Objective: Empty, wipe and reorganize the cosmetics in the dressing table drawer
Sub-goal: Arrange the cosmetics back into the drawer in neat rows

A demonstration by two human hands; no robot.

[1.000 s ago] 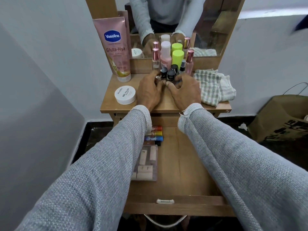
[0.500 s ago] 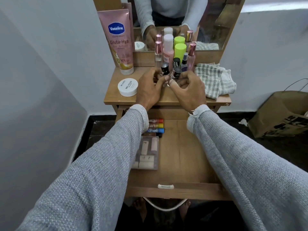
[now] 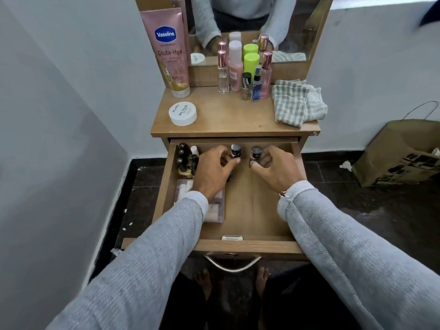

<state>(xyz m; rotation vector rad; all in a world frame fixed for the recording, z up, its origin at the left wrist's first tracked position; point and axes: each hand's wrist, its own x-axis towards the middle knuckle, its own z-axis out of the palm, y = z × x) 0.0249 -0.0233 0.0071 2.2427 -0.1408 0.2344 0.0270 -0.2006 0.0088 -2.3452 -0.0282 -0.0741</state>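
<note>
The wooden drawer stands pulled out below the dressing table top. My left hand grips a small dark-capped bottle over the drawer's back middle. My right hand grips another small dark-capped bottle just to its right. Small dark bottles stand in the drawer's back left corner. A clear palette case lies along the left side, partly under my left wrist.
On the top stand a pink Vaseline tube, a white nail-polish jar, a cluster of perfume and spray bottles and a checked cloth. A mirror rises behind. A brown paper bag sits on the floor, right.
Both hands picked small bottles from the cluster on the table top and carried them down into the open drawer. The camera tilted down.
</note>
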